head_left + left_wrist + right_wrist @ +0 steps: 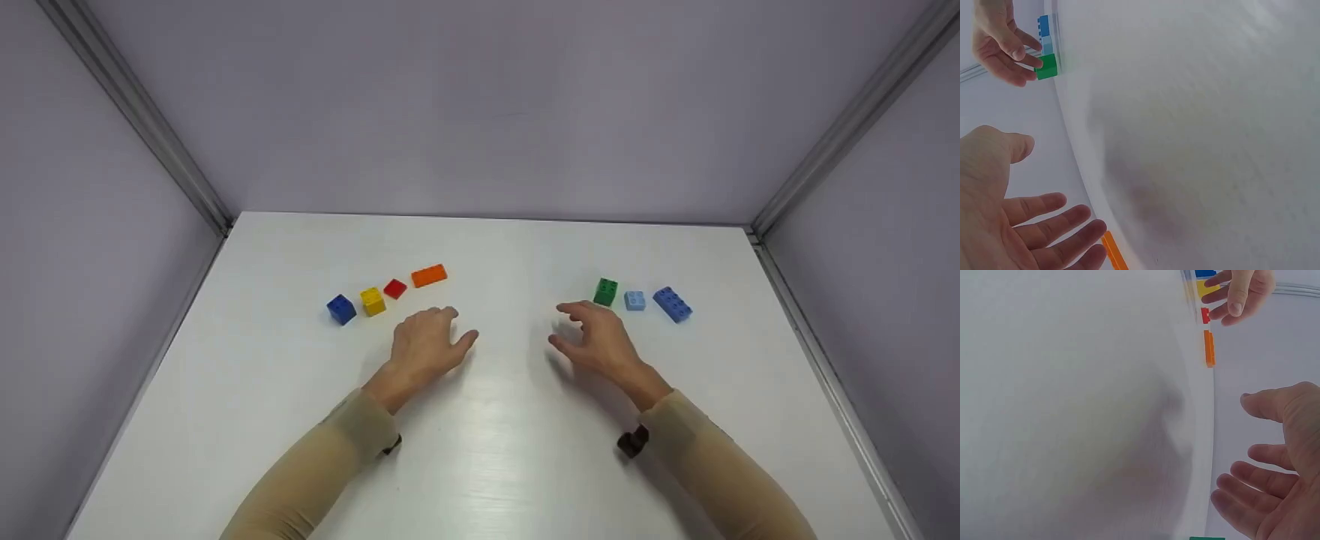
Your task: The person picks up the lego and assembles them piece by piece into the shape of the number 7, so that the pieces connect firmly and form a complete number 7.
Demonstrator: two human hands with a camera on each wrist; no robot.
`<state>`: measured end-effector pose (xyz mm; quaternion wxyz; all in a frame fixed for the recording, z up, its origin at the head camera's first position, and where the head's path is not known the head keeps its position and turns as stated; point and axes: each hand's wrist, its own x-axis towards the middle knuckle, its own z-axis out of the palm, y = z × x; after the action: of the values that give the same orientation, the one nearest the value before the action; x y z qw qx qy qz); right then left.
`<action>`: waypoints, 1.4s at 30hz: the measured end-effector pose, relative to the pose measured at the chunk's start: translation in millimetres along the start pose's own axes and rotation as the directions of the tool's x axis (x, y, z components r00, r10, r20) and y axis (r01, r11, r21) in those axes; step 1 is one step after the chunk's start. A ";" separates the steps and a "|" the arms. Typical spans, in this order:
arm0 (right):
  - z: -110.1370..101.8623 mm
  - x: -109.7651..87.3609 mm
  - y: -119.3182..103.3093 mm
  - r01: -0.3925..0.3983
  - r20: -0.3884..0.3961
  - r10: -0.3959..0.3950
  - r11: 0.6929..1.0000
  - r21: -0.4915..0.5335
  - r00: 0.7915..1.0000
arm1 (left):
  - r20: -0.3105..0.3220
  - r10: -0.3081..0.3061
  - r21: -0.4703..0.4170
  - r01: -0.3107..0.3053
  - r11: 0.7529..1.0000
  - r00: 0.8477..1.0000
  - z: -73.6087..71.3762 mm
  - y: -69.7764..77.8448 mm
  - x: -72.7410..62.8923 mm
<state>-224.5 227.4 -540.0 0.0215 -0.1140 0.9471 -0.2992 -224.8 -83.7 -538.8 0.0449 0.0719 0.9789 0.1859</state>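
Observation:
My left hand [425,345] hovers above the white table with relaxed, spread fingers and holds nothing. Beyond it lie a dark blue brick [341,309], a yellow brick [373,301], a small red brick [395,289] and an orange brick [429,275]. On the other side my right hand [598,341] is likewise raised, its fingers loosely bent and nothing in them. Nearest to its fingers stands a green brick [606,291]; a light blue brick [634,301] and a longer blue brick [673,304] sit to the right. In the left wrist view, the left palm [988,208] faces the camera.
The white table [495,420] ends at a pale back wall [487,112], with side walls left and right. Metal rails [832,375] run along the right edge. A dark wrist strap piece [634,441] hangs beneath the right sleeve.

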 end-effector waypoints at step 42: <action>-50.4 16.7 69.8 -0.092 -0.205 0.163 0.944 0.316 0.965 | -0.332 0.030 -0.210 -0.105 0.972 0.943 -47.4 -114.1 5.1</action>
<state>-260.5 307.4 -538.1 -0.0508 -0.0124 0.8914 -0.4502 -249.5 -204.9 -537.4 -0.1164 0.0681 0.9423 0.3063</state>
